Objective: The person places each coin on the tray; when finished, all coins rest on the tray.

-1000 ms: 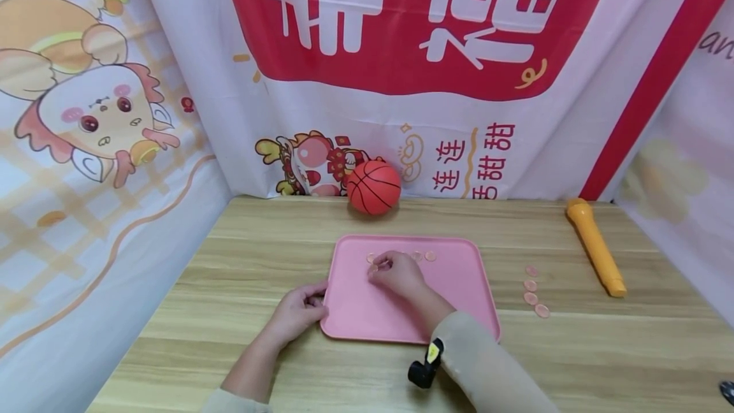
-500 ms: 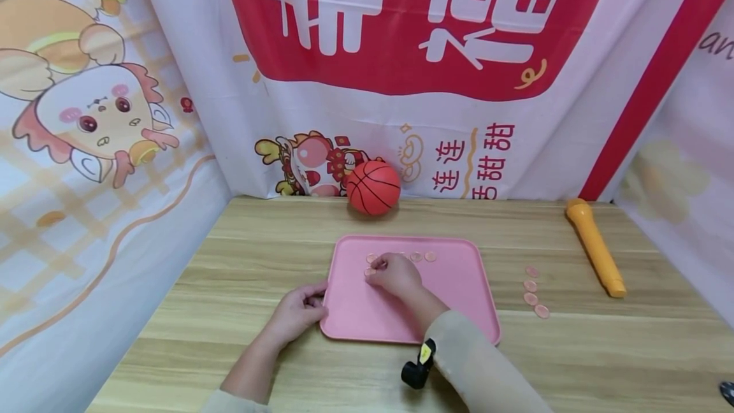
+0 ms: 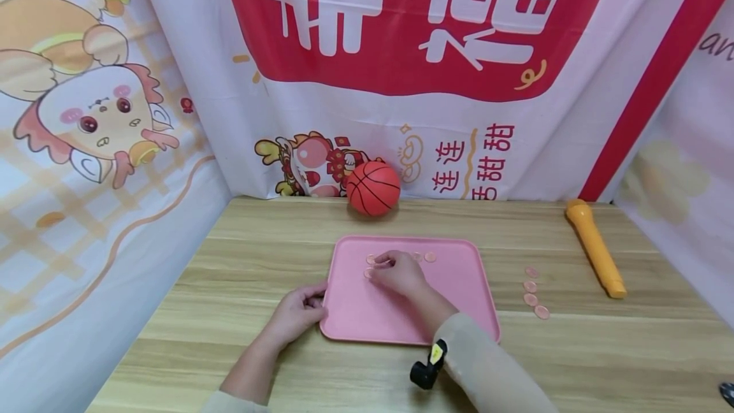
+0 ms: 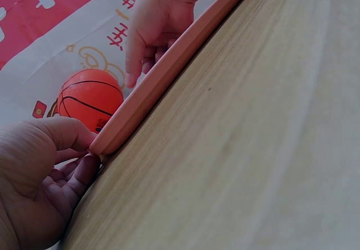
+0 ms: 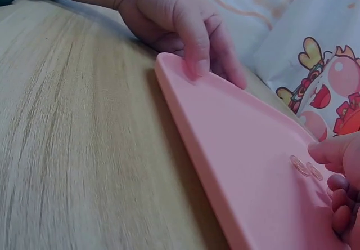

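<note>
A pink tray (image 3: 367, 317) lies on the wooden table. At its left edge my left hand (image 3: 295, 314) grips the rim, thumb and fingers on either side of it, as the left wrist view shows. Over the tray's upper left part, my right hand (image 3: 398, 273) hovers low with loosely bent fingers. Just left of its fingertips a copper-coloured coin (image 3: 369, 273) lies flat on the tray. In the right wrist view this coin (image 5: 300, 165) sits apart from the fingers. Behind it runs a row of similar coins (image 3: 430, 257), partly hidden by the right hand.
Several more coins (image 3: 530, 299) lie in a line on the table right of the tray. A yellow toy microphone (image 3: 596, 247) lies further right. Behind the tray, a small red basketball (image 3: 373, 188) stands against the printed cloth backdrop (image 3: 246, 145).
My right hand has shifted the coin slightly left and nearer, then let go and drawn its fingertips a little to the right. The left hand has stayed at the tray's edge.
</note>
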Demonstrator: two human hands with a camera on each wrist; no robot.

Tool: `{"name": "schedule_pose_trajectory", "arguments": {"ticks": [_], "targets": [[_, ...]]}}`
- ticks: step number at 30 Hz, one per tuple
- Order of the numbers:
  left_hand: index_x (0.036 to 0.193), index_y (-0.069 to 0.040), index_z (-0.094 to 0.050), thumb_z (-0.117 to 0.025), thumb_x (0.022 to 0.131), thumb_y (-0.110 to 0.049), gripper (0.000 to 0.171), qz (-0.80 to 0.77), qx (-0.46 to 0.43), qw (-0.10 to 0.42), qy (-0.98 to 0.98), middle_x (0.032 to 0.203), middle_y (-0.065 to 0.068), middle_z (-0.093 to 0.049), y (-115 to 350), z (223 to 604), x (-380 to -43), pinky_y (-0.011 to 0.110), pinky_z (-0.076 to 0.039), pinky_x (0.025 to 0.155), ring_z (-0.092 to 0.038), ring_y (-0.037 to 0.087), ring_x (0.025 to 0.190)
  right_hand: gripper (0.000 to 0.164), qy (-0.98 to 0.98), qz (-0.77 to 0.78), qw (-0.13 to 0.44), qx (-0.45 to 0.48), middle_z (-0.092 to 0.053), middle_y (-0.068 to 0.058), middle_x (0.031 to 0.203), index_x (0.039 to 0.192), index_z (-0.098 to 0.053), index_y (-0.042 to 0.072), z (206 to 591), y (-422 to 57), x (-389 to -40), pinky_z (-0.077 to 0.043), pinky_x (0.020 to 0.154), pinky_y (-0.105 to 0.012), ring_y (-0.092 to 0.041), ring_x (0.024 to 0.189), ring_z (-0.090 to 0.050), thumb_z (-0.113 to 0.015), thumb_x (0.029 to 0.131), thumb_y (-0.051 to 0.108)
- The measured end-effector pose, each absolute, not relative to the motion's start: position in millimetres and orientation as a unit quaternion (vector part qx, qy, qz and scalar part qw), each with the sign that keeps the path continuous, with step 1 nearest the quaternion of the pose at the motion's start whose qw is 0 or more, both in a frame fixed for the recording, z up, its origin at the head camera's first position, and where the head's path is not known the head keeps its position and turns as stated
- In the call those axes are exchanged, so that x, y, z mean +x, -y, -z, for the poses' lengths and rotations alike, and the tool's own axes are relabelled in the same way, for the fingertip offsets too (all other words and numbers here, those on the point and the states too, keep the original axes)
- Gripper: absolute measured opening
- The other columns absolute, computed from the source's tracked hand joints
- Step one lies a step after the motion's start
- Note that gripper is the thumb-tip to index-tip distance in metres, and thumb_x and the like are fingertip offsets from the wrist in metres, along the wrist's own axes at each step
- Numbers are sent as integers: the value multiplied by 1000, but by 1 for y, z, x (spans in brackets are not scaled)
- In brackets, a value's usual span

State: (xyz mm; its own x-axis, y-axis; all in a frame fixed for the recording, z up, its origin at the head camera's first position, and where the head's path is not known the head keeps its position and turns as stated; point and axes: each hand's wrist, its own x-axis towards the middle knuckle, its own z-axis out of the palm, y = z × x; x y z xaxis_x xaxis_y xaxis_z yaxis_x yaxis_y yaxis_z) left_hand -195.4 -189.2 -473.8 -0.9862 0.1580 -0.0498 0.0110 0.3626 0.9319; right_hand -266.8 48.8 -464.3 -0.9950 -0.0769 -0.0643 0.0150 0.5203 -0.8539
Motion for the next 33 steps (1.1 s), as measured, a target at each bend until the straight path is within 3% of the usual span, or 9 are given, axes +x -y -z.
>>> {"name": "schedule_pose_trajectory", "arguments": {"ticks": [4,8,20,33], "targets": [[133,13,-51,-68,77,2,60,-565,54,66,-821,92,14,-65,189,472,-194,17,-49,64,-57,10,76,27,-847,529,49,-11,-65,-6,85,104,-71,6,463,-61,-267,-50,59,-26,-13,67,-57,-77,80,18],[133,13,-52,-68,76,2,60,-566,55,65,-820,92,14,-65,190,471,-194,17,-49,65,-57,9,76,28,-840,541,46,-6,-64,-7,85,108,-71,6,456,-79,-264,-50,55,-26,-13,62,-58,-75,82,16],[132,12,-53,-69,76,2,59,-565,50,60,-822,92,14,-66,189,472,-195,17,-50,66,-57,9,77,29,-873,488,-9,-9,-67,-9,93,112,-70,4,443,-146,-243,-50,63,-24,-14,77,-57,-72,86,17],[133,12,-52,-69,76,3,60,-569,45,63,-819,96,15,-66,189,470,-194,17,-49,65,-57,10,78,44,-877,478,8,58,-60,-13,115,127,-63,6,444,-218,-207,-49,69,-24,-21,95,-52,-70,89,28]]}}
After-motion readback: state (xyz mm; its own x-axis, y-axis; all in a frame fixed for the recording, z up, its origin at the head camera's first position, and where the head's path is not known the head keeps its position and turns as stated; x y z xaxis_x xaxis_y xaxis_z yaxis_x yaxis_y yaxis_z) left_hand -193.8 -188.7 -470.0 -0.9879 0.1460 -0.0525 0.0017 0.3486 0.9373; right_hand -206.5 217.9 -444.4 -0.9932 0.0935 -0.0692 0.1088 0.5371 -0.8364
